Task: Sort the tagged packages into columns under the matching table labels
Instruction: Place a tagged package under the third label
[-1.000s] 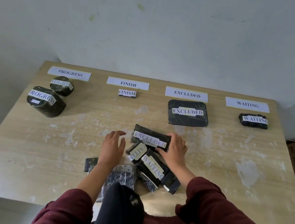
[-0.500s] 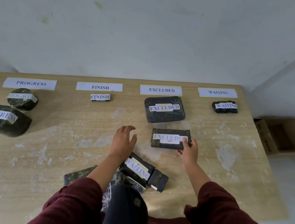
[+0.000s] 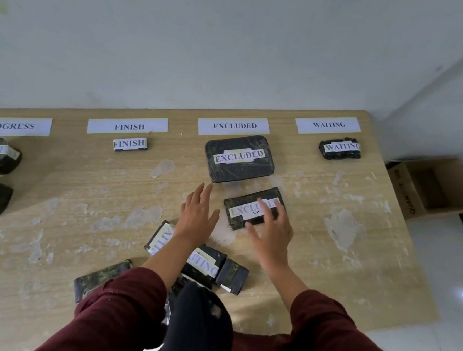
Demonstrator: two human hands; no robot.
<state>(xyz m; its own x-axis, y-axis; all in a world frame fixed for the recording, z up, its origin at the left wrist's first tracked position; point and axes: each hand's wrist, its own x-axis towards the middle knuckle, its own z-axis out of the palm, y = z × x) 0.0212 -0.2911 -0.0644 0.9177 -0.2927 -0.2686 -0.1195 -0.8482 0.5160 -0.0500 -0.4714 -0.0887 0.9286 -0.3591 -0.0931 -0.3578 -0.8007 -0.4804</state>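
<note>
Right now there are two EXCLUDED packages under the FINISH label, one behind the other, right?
Not quite. The head view shows the two EXCLUDED packages, the big one and the smaller one, lying one behind the other under the EXCLUDED label, not the FINISH label.

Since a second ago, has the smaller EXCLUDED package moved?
Yes. The smaller EXCLUDED package left the pile near the table's front edge and went away from the person; it now lies just in front of the large EXCLUDED package, under the EXCLUDED table label.
</note>
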